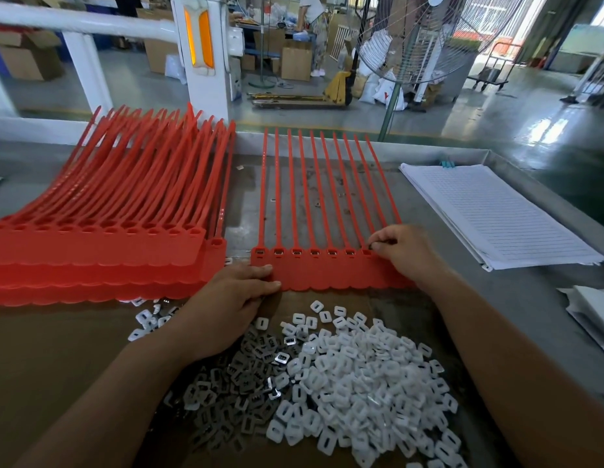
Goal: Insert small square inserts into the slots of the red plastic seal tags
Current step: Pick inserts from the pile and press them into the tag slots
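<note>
Currently, the flat strip of ten joined red plastic seal tags [327,275] lies on the grey metal surface [530,285] directly before me; all positions below are referenced to it. Six slots, counted from the strip's left end, show an insert seated. My right hand [405,251], fingers curled, pinches a small square insert [373,246] at the seventh slot, where seating looks unfinished. The three slots beyond are hidden under that hand, so I cannot tell their state. My left hand [239,288], fingers straight, presses flat on the strip's left end. The pile of white square plastic inserts [361,383] sits on my side of the strip. Left of the strip, a stack of red tag strips [91,258] appears unfilled; I judge these remain.
</note>
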Demonstrator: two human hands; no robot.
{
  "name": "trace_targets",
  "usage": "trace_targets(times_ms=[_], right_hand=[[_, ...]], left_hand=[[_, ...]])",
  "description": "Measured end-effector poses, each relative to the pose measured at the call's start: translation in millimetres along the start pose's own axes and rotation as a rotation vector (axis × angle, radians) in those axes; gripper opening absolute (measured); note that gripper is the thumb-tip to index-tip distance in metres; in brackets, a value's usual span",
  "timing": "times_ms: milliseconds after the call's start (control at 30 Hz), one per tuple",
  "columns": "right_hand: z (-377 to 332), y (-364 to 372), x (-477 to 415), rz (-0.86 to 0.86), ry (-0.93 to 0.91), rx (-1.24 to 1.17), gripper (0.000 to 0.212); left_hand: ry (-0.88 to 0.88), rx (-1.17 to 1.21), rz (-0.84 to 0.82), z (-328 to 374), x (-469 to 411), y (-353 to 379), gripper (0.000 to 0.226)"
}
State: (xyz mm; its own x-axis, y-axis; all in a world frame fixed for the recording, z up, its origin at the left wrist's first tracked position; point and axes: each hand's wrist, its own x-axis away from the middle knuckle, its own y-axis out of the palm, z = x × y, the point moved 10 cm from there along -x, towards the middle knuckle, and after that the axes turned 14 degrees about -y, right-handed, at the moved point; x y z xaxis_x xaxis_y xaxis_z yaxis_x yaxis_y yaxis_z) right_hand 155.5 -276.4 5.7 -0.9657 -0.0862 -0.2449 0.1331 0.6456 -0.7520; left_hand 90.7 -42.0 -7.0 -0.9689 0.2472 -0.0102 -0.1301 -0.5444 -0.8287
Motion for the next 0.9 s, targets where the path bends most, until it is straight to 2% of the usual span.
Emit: trace_targets(times_ms=[267,467,600,900], right_hand=[[6,12,0,-0.064,0.036,0.022,0.015],[3,7,0,-0.018,0.006,0.022,0.012],[10,4,0,0.041,0.068,-0.061,0.024],[12,6,0,-0.011,0.072,-0.047,0.015]], left_hand=[[0.017,-0.009,0.01,1,-1,0,0.038],[0.012,-0.012,-0.001,1,1,0,0.038],[0.001,-0.01,-0.005,1,1,0,0.038],[0.014,-0.003,0.001,0,0,0,0.038]])
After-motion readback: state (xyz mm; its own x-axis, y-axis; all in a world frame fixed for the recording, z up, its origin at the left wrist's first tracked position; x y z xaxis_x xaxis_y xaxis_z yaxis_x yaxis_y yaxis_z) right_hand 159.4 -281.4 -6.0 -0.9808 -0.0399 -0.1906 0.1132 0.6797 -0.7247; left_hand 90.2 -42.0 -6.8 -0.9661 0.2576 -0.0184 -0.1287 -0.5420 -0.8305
